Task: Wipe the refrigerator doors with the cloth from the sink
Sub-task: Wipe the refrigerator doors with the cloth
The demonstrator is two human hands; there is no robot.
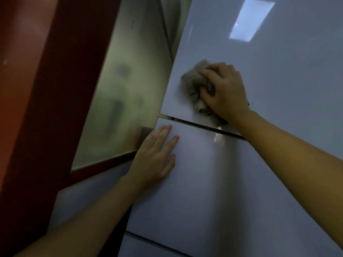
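Cloth (194, 84), grey and bunched, sits pressed against the upper refrigerator door (278, 75), low on its left side and just above the gap that splits it from the door below. My right hand (224, 91) covers the cloth's right half, its grip closed on the wad, with the fingers curled over the top and the thumb tucked into the folds. A loose end of the cloth hangs under the palm, close to the gap. My left hand (157, 154) lies flat on the middle door (213, 191) near its upper left corner, its grip wide, fingers stretched out and together, holding nothing. The two hands are apart, one on each side of the gap. A third panel (148, 249) starts below another seam at the bottom of the view. Left of the refrigerator stands a dark red frame (61, 89) around a frosted glass pane (120, 89). A bright rectangular reflection (251, 20) shows high on the upper door.
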